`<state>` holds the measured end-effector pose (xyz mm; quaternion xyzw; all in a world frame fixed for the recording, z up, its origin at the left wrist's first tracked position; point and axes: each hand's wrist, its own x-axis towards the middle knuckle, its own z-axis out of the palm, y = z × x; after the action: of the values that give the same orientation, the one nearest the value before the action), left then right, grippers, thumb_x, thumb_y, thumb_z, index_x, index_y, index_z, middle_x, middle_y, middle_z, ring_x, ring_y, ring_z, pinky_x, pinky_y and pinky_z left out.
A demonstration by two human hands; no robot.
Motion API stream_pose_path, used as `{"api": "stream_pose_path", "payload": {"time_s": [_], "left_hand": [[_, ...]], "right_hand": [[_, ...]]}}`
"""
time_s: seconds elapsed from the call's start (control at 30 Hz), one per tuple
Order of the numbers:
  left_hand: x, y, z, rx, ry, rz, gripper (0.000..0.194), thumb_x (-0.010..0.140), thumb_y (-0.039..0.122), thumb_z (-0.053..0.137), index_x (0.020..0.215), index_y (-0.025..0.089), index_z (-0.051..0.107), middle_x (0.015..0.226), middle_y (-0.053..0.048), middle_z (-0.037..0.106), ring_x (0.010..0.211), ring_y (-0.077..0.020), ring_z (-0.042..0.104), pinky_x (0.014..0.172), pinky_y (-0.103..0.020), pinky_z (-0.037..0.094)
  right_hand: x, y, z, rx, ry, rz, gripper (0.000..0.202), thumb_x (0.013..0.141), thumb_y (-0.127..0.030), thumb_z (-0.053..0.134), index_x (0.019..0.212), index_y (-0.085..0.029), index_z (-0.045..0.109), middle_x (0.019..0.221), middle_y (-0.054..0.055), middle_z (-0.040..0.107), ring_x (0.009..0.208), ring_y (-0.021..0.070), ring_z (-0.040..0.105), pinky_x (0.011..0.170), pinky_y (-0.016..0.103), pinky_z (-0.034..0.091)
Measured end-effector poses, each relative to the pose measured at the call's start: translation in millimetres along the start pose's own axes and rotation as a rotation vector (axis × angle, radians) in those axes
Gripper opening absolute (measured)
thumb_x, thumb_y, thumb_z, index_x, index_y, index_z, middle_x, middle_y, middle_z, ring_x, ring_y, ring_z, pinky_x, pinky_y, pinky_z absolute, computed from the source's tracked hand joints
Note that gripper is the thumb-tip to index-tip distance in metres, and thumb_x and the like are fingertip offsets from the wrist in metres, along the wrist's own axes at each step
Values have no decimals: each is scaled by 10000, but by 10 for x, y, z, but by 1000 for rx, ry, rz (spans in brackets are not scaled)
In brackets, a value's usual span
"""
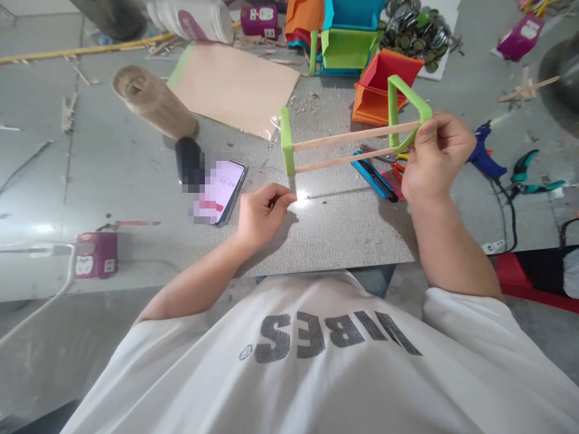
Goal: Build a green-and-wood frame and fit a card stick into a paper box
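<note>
My right hand [436,154] pinches the right end of a light frame, where a green bent strip [409,96] meets two thin wooden sticks [355,134]. The sticks run left to a second green piece [287,142], and the frame is held above the grey table [325,235]. Below that left end is my left hand [266,214], its thumb and index finger pressed together; anything between them is too small to make out. A blue cutter [374,175] and red-handled pliers [398,169] lie beneath the frame's right end.
A phone [221,193], a dark object [189,161] and a brown bottle [154,102] stand or lie left. Behind are a beige sheet [235,84], coloured boxes [346,48] and a coin pile [416,33]. At right are a blue glue gun [488,150] and teal-handled cutters [527,172].
</note>
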<state>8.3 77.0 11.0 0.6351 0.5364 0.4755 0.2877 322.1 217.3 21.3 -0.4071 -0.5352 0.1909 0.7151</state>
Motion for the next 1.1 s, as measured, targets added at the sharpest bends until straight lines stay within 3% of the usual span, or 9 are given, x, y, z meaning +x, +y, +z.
{"api": "stream_pose_path", "payload": {"time_s": [0.13, 0.23, 0.33, 0.4, 0.5, 0.6, 0.67, 0.83, 1.1], "left_hand": [[31, -102, 11, 34, 57, 21, 269, 944, 150, 686, 1088, 268, 881, 1078, -55, 913, 966, -235, 840, 856, -373, 661], [66, -147, 2, 40, 122, 15, 404, 915, 157, 745, 1281, 283, 861, 1306, -75, 898, 1184, -269, 834, 998, -415, 677], [83, -147, -7, 22, 131, -42, 72, 1051, 272, 757, 1055, 262, 829, 952, -37, 825, 913, -225, 761, 866, -370, 635], [84, -145, 0, -46, 150, -60, 190, 1116, 294, 693, 952, 264, 784, 789, -10, 720, 759, -197, 667, 766, -350, 577], [82, -161, 22, -133, 225, 16, 75, 1017, 216, 746, 1022, 283, 780, 954, -24, 774, 865, -202, 709, 828, -368, 589], [86, -177, 30, -148, 295, 68, 141, 982, 218, 811, 1103, 290, 801, 1056, -27, 820, 951, -205, 755, 883, -369, 621], [92, -174, 27, -162, 313, 56, 66, 1051, 305, 838, 1110, 278, 826, 1029, -32, 843, 940, -199, 779, 874, -354, 641], [113, -144, 21, -278, 300, 46, 326, 1107, 581, 905, 1084, 257, 883, 956, -43, 859, 866, -182, 801, 800, -319, 662], [129, -137, 17, -372, 230, -10, 473, 1157, 655, 815, 907, 254, 800, 789, -14, 738, 729, -164, 685, 709, -318, 591]], "right_hand": [[0, 2, -8, -14, 12, 31, 803, 812, -964, 937, 671, -301, 506, 728, -25, 346, 705, 176, 323, 664, 377, 328], [-1, 14, -19, -36, -4, 56, 798, 807, -989, 919, 688, -307, 522, 731, -26, 352, 696, 179, 312, 662, 391, 324], [-3, 20, -28, -34, -23, 62, 796, 805, -981, 926, 674, -309, 520, 712, -21, 370, 696, 182, 312, 660, 395, 317], [-13, 16, -29, -4, -34, 54, 791, 802, -946, 959, 657, -305, 519, 699, -23, 369, 692, 179, 312, 653, 391, 305], [-55, -2, -23, -13, -64, 36, 780, 842, -946, 937, 677, -300, 533, 704, -30, 362, 679, 174, 325, 644, 377, 302], [-121, -27, -14, -78, -129, 38, 749, 943, -969, 819, 729, -304, 551, 718, -36, 353, 655, 177, 351, 640, 369, 318], [-159, -31, -16, -91, -166, 32, 717, 989, -953, 776, 752, -310, 565, 715, -34, 370, 640, 184, 361, 637, 380, 329], [-159, 78, -96, -173, -245, 26, 690, 1054, -974, 663, 810, -331, 594, 720, -7, 439, 660, 221, 424, 656, 425, 375], [-65, 178, -181, -89, -275, 17, 646, 1068, -891, 749, 788, -327, 605, 692, -8, 452, 649, 219, 452, 637, 424, 366]]}}
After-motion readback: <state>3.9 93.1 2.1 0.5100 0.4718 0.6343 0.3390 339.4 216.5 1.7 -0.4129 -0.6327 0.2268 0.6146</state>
